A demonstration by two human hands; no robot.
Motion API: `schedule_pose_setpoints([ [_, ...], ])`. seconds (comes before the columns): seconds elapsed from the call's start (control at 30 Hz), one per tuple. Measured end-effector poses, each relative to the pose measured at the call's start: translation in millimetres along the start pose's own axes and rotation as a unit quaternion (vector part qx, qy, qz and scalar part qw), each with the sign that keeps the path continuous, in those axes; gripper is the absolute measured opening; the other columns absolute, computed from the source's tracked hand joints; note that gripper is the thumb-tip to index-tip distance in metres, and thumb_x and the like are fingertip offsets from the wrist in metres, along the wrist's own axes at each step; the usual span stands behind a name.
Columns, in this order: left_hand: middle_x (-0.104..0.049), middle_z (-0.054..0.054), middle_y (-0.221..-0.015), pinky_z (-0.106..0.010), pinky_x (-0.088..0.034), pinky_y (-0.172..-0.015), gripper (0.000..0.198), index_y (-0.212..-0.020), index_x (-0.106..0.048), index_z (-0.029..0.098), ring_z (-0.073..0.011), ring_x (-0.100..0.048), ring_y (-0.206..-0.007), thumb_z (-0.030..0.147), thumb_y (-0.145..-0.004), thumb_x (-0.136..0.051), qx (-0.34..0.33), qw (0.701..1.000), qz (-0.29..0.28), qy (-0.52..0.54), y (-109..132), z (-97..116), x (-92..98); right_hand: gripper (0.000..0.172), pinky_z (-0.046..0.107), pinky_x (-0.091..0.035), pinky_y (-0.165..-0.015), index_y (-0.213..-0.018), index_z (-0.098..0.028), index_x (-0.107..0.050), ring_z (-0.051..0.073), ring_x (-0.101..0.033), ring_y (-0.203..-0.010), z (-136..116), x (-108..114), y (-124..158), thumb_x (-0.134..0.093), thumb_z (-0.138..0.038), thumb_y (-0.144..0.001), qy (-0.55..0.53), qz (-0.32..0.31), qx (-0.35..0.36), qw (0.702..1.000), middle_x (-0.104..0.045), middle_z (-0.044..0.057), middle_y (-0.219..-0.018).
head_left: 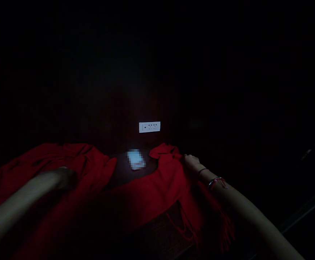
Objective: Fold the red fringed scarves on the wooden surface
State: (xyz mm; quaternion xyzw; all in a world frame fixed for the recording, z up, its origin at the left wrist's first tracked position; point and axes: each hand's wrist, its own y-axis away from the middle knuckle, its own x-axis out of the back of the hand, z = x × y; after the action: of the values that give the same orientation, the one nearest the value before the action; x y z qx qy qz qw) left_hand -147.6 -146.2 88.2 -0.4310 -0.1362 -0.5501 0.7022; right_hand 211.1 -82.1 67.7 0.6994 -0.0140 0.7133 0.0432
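Note:
A red scarf (170, 177) with a fringe at its right end lies spread and rumpled over a dark surface. Its bunched left part (92, 159) rises in loose folds. At the right, my right hand (192, 161) is closed, with its fingers pinching the edge of the scarf; bracelets circle that wrist. My left hand (65, 177) is over the folds on the left, dark and blurred, so its fingers cannot be made out. Between the two hands, a brightly lit phone-like rectangle (136, 159), pixelated, rests on the dark surface.
A white socket panel (149, 127) is on the dark wall behind the scarf. Below the scarf, a bit of dark wooden surface (162, 231) shows. Most of the surroundings are too dark to make out.

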Motion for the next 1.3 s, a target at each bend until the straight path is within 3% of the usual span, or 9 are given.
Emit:
schedule_pose_setpoints([
  [0.07, -0.065, 0.005, -0.061, -0.018, -0.048, -0.073, 0.013, -0.062, -0.062, 0.011, -0.0071, -0.064, -0.061, 0.016, -0.074, -0.059, -0.215, 0.956, -0.196, 0.035, 21, 15, -7.9, 0.034, 0.032, -0.046, -0.074, -0.111, -0.010, -0.054, 0.024, -0.060, -0.095, 0, -5, -4, -0.030, -0.018, -0.088, 0.009, 0.003, -0.004, 1.000, -0.060, 0.021, -0.103],
  [0.1, -0.069, -0.001, -0.069, -0.015, -0.048, -0.066, 0.002, -0.061, -0.065, 0.012, -0.0108, -0.065, -0.069, 0.012, -0.062, -0.067, -0.336, 0.892, -0.299, 0.052, 35, 23, -11.0, 0.034, 0.033, -0.046, -0.076, -0.113, -0.011, -0.052, 0.024, -0.059, -0.097, -2, -7, -6, -0.031, -0.019, -0.088, 0.010, 0.011, 0.004, 1.000, -0.058, 0.020, -0.107],
  [0.23, -0.049, -0.016, -0.127, -0.032, -0.037, -0.095, 0.048, -0.122, -0.050, 0.011, -0.0228, -0.047, -0.116, 0.033, -0.079, -0.051, -0.690, 0.498, -0.521, 0.062, 111, 50, -24.2, 0.043, 0.035, -0.040, -0.089, -0.125, -0.016, -0.044, 0.024, -0.048, -0.113, -21, -26, -6, -0.034, -0.037, -0.089, -0.010, 0.070, 0.124, 0.990, -0.046, 0.016, -0.127],
  [0.33, -0.025, -0.019, -0.141, -0.039, -0.028, -0.102, 0.064, -0.136, -0.028, 0.007, -0.0263, -0.025, -0.130, 0.037, -0.082, -0.043, -0.707, 0.448, -0.546, 0.036, 166, 58, -39.8, 0.053, 0.043, -0.030, -0.099, -0.132, -0.018, -0.038, 0.029, -0.033, -0.124, -30, -56, 0, -0.032, -0.046, -0.088, -0.010, 0.065, 0.183, 0.981, -0.036, 0.015, -0.136],
  [0.57, -0.002, -0.018, -0.145, -0.056, -0.018, -0.101, 0.067, -0.140, -0.009, 0.009, -0.0303, -0.010, -0.133, 0.042, -0.085, -0.029, -0.682, 0.446, -0.579, 0.027, 213, 56, -63.9, 0.055, 0.045, -0.020, -0.104, -0.136, -0.018, -0.034, 0.029, -0.023, -0.130, -9, -83, -6, -0.024, -0.046, -0.089, 0.015, 0.081, 0.170, 0.982, -0.029, 0.012, -0.141],
  [0.83, -0.005, -0.011, -0.147, -0.053, -0.014, -0.104, 0.066, -0.141, -0.012, 0.017, -0.0298, -0.012, -0.133, 0.048, -0.085, -0.029, -0.676, 0.495, -0.534, 0.112, 205, 37, -65.3, 0.055, 0.046, -0.021, -0.104, -0.136, -0.016, -0.034, 0.029, -0.024, -0.129, 0, -74, -15, -0.026, -0.044, -0.089, 0.024, 0.067, 0.159, 0.985, -0.031, 0.013, -0.140],
  [1.07, -0.022, -0.008, -0.144, -0.051, -0.021, -0.103, 0.057, -0.136, -0.032, 0.025, -0.0299, -0.018, -0.132, 0.047, -0.083, -0.037, -0.698, 0.623, -0.348, 0.068, 69, -69, -66.6, 0.048, 0.044, -0.023, -0.104, -0.127, -0.013, -0.045, 0.026, -0.033, -0.124, -66, -53, 14, -0.036, -0.038, -0.087, -0.027, 0.057, 0.314, 0.947, -0.040, 0.016, -0.133],
  [1.2, -0.025, -0.012, -0.143, -0.051, -0.026, -0.100, 0.052, -0.133, -0.037, 0.020, -0.0306, -0.021, -0.131, 0.040, -0.085, -0.035, -0.646, 0.724, -0.240, 0.025, -24, -154, -75.6, 0.061, 0.047, -0.020, -0.104, -0.135, -0.016, -0.034, 0.028, -0.026, -0.129, -119, -70, 42, -0.029, -0.052, -0.087, -0.055, 0.015, 0.410, 0.910, -0.031, 0.015, -0.140],
  [1.3, -0.024, -0.015, -0.143, -0.051, -0.028, -0.099, 0.057, -0.132, -0.038, 0.014, -0.0322, -0.019, -0.131, 0.046, -0.085, -0.032, -0.638, 0.746, -0.191, 0.017, -65, -208, -84.1, 0.063, 0.050, -0.015, -0.105, -0.139, -0.021, -0.026, 0.029, -0.017, -0.132, -140, -91, 56, -0.022, -0.056, -0.087, -0.059, -0.010, 0.420, 0.906, -0.022, 0.011, -0.144],
])
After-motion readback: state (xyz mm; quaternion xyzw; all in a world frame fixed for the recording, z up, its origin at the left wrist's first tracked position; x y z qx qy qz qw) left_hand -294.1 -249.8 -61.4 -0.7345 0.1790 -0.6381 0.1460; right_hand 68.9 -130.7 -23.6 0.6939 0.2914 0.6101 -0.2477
